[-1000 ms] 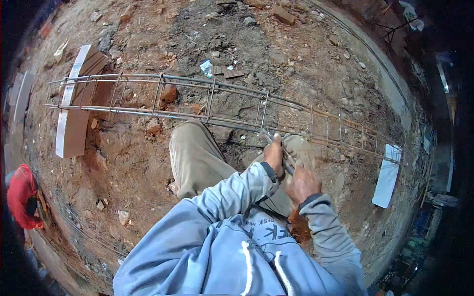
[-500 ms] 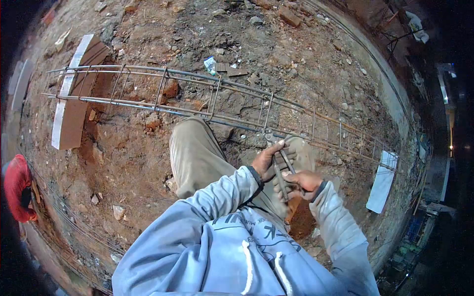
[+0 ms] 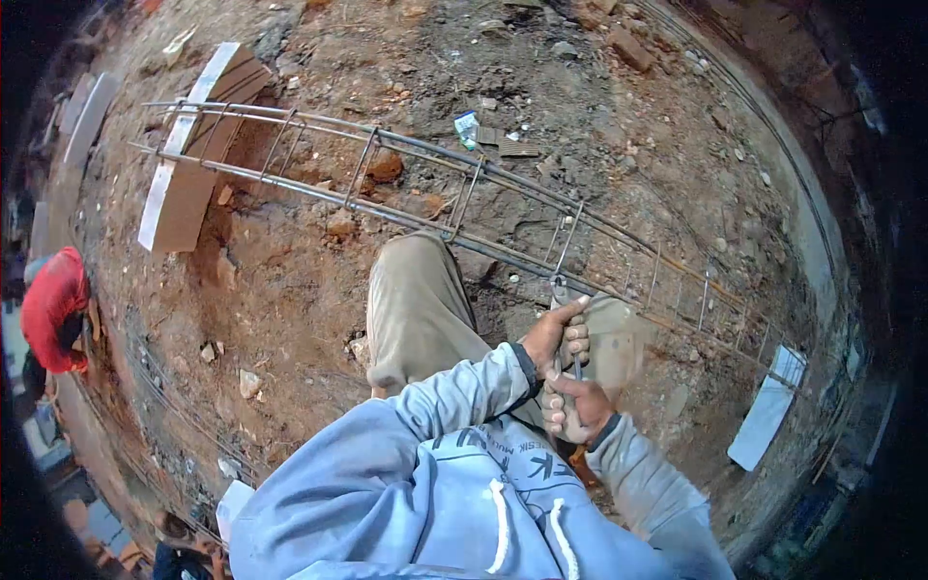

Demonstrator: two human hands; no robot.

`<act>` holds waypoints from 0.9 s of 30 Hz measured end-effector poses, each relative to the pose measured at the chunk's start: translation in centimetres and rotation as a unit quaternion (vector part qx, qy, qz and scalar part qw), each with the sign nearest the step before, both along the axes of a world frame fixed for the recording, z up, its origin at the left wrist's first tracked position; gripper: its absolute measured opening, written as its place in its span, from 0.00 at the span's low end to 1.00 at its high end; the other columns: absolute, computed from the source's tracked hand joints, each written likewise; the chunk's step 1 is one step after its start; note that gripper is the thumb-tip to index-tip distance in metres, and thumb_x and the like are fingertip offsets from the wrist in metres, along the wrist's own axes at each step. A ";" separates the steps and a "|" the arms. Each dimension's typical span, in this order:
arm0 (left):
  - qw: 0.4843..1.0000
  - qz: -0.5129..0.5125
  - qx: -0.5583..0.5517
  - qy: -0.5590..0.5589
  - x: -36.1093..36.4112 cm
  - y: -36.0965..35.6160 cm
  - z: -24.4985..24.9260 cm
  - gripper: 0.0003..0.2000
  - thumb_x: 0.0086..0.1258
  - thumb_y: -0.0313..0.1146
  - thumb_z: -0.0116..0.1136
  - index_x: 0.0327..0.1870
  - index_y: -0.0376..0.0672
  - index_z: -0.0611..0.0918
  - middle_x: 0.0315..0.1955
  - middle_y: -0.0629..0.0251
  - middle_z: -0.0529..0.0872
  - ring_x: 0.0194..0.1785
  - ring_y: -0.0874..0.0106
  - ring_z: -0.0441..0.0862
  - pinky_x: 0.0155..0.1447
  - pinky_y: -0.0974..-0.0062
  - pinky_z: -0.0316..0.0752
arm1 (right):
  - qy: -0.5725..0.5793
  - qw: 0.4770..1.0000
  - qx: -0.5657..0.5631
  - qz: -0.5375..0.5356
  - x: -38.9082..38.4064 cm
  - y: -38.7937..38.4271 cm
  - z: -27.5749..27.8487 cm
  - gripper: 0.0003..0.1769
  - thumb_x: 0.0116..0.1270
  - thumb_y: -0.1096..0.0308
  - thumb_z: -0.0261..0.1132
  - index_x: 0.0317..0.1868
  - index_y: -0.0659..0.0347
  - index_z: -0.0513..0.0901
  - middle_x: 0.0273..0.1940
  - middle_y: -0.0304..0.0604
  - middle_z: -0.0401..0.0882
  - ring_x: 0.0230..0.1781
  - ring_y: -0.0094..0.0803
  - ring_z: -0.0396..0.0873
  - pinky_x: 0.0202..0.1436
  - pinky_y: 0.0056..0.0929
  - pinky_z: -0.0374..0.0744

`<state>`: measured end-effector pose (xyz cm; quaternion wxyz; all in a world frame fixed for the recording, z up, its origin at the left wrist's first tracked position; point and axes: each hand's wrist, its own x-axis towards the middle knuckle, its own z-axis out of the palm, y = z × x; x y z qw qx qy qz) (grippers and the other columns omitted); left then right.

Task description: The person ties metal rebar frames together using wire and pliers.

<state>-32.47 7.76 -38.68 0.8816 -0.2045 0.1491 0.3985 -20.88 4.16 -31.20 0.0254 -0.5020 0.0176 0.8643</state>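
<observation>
You held the pincers [image 3: 561,292] with the fingers of your left hand [image 3: 556,333] and right hand [image 3: 578,411] curled tight around them, biting a hoop on the near bar of the steel cage [image 3: 387,184] lying across the dirt ground [image 3: 290,290], this tie seemingly unfinished.

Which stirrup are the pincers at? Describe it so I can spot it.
Follow the rebar cage across the dirt, from the plank rightward. The stirrup stands just beyond the bent knee. It alone has the pincers, held by the left hand and right hand, at its foot.
</observation>
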 end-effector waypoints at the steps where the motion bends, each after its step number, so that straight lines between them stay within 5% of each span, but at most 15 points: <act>1: 1.000 -0.015 -0.015 -0.007 0.0 -0.1 -0.6 0.17 0.67 0.45 0.54 0.19 0.51 0.68 0.10 0.80 0.56 0.13 0.81 0.54 0.21 0.76 0.60 | -0.001 1.000 0.008 -0.016 -0.3 -0.7 -0.8 0.13 0.64 0.58 0.61 0.26 0.49 0.67 0.17 0.29 0.60 0.14 0.20 0.61 0.18 0.22 0.62; 5: 0.990 -0.058 0.031 0.121 -1.5 0.2 -0.5 0.16 0.67 0.42 0.53 0.19 0.49 0.70 0.10 0.80 0.57 0.13 0.82 0.52 0.18 0.76 0.57 | 0.055 0.992 -0.013 -0.109 -1.6 -3.0 -4.2 0.13 0.65 0.57 0.60 0.27 0.50 0.68 0.15 0.28 0.60 0.12 0.20 0.60 0.18 0.24 0.63; 8: 0.953 -0.067 0.025 0.295 -0.6 0.2 0.9 0.13 0.66 0.42 0.55 0.24 0.46 0.73 0.12 0.75 0.68 0.14 0.80 0.63 0.17 0.78 0.61 | 0.130 0.984 -0.020 -0.118 0.6 -2.8 -5.1 0.14 0.64 0.55 0.60 0.30 0.54 0.70 0.16 0.31 0.61 0.14 0.23 0.62 0.20 0.26 0.65; 9: 0.929 -0.089 0.045 0.357 -0.2 0.2 0.9 0.14 0.65 0.45 0.56 0.26 0.46 0.75 0.15 0.71 0.74 0.14 0.76 0.68 0.18 0.77 0.64 | 0.107 0.989 0.010 -0.100 1.7 -2.3 -4.8 0.15 0.63 0.55 0.60 0.32 0.58 0.71 0.17 0.34 0.63 0.15 0.26 0.64 0.22 0.29 0.67; 11: 0.898 -0.085 0.148 0.405 -0.3 -0.1 1.2 0.19 0.65 0.51 0.55 0.36 0.41 0.77 0.26 0.70 0.79 0.26 0.79 0.74 0.28 0.78 0.70 | -0.114 0.975 0.163 0.099 2.4 0.3 -0.7 0.11 0.62 0.61 0.59 0.35 0.61 0.73 0.23 0.40 0.72 0.20 0.27 0.71 0.26 0.28 0.73; 13: 0.875 -0.089 0.191 0.437 -0.7 -1.5 -0.1 0.21 0.65 0.52 0.55 0.41 0.39 0.77 0.29 0.70 0.80 0.31 0.81 0.75 0.32 0.80 0.72 | -0.230 0.863 0.375 0.248 4.6 2.0 0.5 0.15 0.62 0.60 0.59 0.40 0.64 0.75 0.29 0.43 0.77 0.24 0.27 0.76 0.29 0.25 0.76; 15: 0.888 -0.101 0.211 0.396 -4.0 -2.9 1.2 0.23 0.66 0.52 0.54 0.47 0.38 0.76 0.35 0.69 0.80 0.39 0.83 0.73 0.38 0.82 0.72 | -0.284 0.806 0.460 0.239 5.7 3.9 2.0 0.21 0.62 0.59 0.59 0.48 0.67 0.74 0.35 0.49 0.79 0.32 0.34 0.79 0.37 0.31 0.77; 18: 0.809 -0.053 0.210 0.547 -10.8 -5.5 3.4 0.19 0.68 0.48 0.51 0.45 0.38 0.78 0.35 0.66 0.82 0.33 0.79 0.77 0.36 0.82 0.73 | -0.460 0.555 0.636 0.275 10.8 7.2 -2.8 0.29 0.65 0.52 0.56 0.58 0.66 0.69 0.42 0.59 0.76 0.42 0.47 0.76 0.48 0.40 0.71; 19: 0.804 0.028 0.170 0.569 -13.6 -6.8 2.9 0.18 0.68 0.47 0.51 0.44 0.39 0.78 0.33 0.66 0.82 0.32 0.79 0.78 0.36 0.82 0.73 | -0.513 0.463 0.671 0.268 11.6 8.5 -4.2 0.32 0.66 0.48 0.54 0.61 0.65 0.67 0.45 0.62 0.74 0.46 0.51 0.74 0.51 0.42 0.69; 20: 0.793 0.107 0.127 0.586 -16.4 -8.4 2.3 0.17 0.69 0.45 0.51 0.44 0.40 0.79 0.31 0.66 0.82 0.30 0.79 0.78 0.35 0.82 0.73 | -0.498 0.467 0.675 0.278 11.6 9.6 -4.6 0.32 0.66 0.48 0.54 0.61 0.65 0.67 0.45 0.62 0.74 0.46 0.51 0.74 0.51 0.42 0.69; 22: 0.711 0.267 -0.033 0.650 -21.7 -10.3 3.8 0.16 0.67 0.43 0.53 0.43 0.37 0.79 0.33 0.62 0.83 0.32 0.75 0.81 0.36 0.78 0.74 | -0.604 0.318 0.584 0.439 11.3 11.1 -4.8 0.35 0.67 0.43 0.50 0.63 0.63 0.65 0.51 0.64 0.70 0.50 0.56 0.70 0.53 0.44 0.68; 24: 0.597 0.294 -0.149 0.731 -27.0 -13.8 -1.2 0.16 0.66 0.42 0.55 0.43 0.36 0.79 0.31 0.63 0.83 0.33 0.74 0.82 0.37 0.76 0.75 | -0.575 0.333 0.567 0.487 13.1 12.4 -7.1 0.35 0.67 0.43 0.49 0.64 0.62 0.64 0.53 0.64 0.68 0.51 0.58 0.68 0.54 0.46 0.67; 26: 0.556 0.195 -0.197 0.784 -31.7 -19.7 -8.8 0.18 0.63 0.43 0.58 0.44 0.36 0.79 0.33 0.60 0.84 0.36 0.70 0.82 0.40 0.73 0.76 | -0.557 0.345 0.539 0.529 14.0 12.8 -8.1 0.35 0.67 0.43 0.49 0.65 0.61 0.63 0.55 0.64 0.66 0.52 0.60 0.66 0.55 0.48 0.65; 27: 0.490 0.075 -0.224 0.839 -31.9 -21.4 -9.4 0.19 0.61 0.44 0.59 0.44 0.36 0.79 0.35 0.57 0.84 0.38 0.65 0.82 0.42 0.69 0.75 | -0.562 0.321 0.568 0.509 14.4 12.7 -8.1 0.32 0.67 0.48 0.51 0.64 0.59 0.64 0.51 0.63 0.68 0.51 0.58 0.67 0.54 0.48 0.66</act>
